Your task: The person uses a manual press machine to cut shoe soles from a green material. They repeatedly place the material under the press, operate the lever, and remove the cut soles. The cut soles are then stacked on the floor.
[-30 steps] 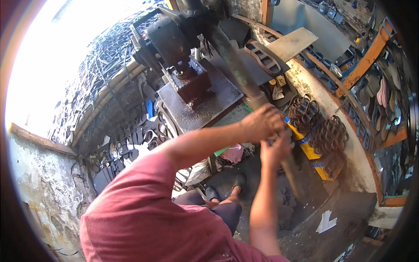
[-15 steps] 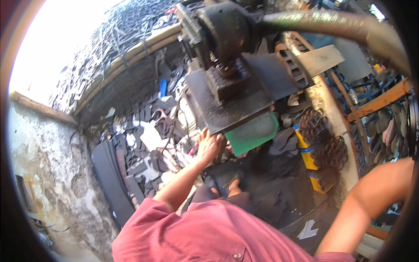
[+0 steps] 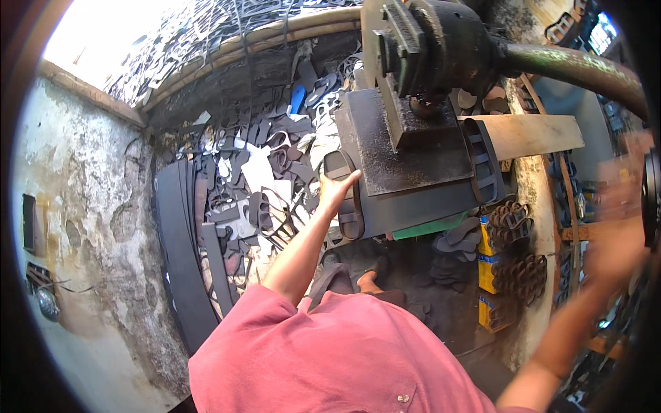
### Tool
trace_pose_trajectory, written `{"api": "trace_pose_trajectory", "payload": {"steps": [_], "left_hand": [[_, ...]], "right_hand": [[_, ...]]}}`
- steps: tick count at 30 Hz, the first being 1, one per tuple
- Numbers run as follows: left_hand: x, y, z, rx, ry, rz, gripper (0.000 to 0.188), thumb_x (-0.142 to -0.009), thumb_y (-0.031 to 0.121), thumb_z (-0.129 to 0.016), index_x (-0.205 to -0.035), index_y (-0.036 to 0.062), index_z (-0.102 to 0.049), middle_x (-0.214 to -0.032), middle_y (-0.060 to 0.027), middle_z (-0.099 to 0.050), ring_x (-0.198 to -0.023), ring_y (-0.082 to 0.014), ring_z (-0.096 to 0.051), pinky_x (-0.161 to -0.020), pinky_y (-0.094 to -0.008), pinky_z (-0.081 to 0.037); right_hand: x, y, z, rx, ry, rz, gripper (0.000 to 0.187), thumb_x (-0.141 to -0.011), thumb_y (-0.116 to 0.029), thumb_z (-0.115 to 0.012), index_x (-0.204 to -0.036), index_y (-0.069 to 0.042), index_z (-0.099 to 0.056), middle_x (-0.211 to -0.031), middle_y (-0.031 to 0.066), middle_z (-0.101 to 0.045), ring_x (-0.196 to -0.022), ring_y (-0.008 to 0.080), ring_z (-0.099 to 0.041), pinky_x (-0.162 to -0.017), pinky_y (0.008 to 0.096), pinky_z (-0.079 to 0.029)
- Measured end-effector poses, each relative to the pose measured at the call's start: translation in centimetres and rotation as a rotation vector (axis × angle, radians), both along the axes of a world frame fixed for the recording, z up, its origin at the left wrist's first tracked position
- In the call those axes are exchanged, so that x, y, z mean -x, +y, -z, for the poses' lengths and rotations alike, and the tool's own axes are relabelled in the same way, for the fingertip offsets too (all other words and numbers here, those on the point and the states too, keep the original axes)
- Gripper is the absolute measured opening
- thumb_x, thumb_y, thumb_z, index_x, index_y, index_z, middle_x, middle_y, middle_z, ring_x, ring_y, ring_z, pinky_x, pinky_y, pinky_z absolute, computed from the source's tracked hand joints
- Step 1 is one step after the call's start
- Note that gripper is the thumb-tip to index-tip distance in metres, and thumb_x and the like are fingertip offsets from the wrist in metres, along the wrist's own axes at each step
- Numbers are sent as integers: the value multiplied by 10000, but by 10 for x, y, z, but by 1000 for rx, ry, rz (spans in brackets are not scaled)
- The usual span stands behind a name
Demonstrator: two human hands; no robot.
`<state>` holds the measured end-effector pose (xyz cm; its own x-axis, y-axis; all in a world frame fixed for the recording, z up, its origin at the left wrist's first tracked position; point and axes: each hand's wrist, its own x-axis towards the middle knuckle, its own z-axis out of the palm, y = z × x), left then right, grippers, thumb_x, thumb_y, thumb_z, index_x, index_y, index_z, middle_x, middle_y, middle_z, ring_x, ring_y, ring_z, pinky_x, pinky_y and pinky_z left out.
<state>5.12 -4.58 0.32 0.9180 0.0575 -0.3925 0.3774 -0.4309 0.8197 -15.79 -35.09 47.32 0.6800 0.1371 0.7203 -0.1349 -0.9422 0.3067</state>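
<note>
We see the left hand (image 3: 336,190) set across a dark sole-shaped frame (image 3: 357,206) at the left end of the dark sheet (image 3: 406,215), thumb on one rim and fingers at the other, spread just wide enough to hold it; we take this as steadying the frame by its sides. The right hand (image 3: 621,224) is a blur near the right rim of the view, and we cannot tell whether it is wide, narrow or holding anything. The speckled plate (image 3: 375,155) lies over the sheet beneath the press block (image 3: 432,135), placed there, we judge, to spread the block's load. A second barred frame (image 3: 485,162) stands just beside the plate's right edge, overlapping the wooden board (image 3: 540,134). The sheet shows as a strip past the plate's near edge, with a green piece (image 3: 434,226) jutting below. We find the left hand tight against the plate's edge, with its freer side toward the body; the lever (image 3: 571,63) reaches out over the right side, well apart from the left hand.
</note>
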Motion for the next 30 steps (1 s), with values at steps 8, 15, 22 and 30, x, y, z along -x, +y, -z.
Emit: {"api": "trace_pose_trajectory", "payload": {"steps": [8, 15, 22, 30], "left_hand": [[-12, 76, -46, 583, 216, 105, 1182, -738, 263, -915, -1640, 75, -175, -1534, -240, -416, -1308, -327, -548, -1021, -519, -489], [35, 125, -148, 55, -401, 622, 1190, -598, 254, -998, -1502, 66, -248, -1367, -202, -481, -1275, -333, -529, -1097, -438, -468], [124, 44, -102, 141, -375, 910, 1261, -551, 316, -1010, -1512, -23, -268, -1426, -296, -441, -1366, -464, -454, -1155, -511, -407], [187, 14, -53, 78, -518, 1033, 1159, -582, 211, -967, -1500, -15, -298, -1419, -286, -478, -1319, -475, -498, -1138, -534, -428]], "right_hand": [[-16, 101, 441, -751, 832, 42, 931, -923, -542, -707, -1645, -112, -306, -1706, 246, -225, -1583, 425, -197, -1267, 595, -191], [-63, 155, 369, -1564, 1009, -276, 833, -966, -483, -725, -1582, -29, -396, -1516, 228, -515, -1436, 338, -465, -1161, 437, -406], [-20, 207, 359, -1615, 361, 151, 396, -965, -274, -734, -1247, -1, -675, -1124, 236, -749, -1063, 396, -726, -922, 474, -561], [65, 180, 401, -2057, 303, 255, 553, -928, -389, -806, -1320, -42, -627, -1191, 122, -726, -1131, 259, -676, -976, 377, -534]]}}
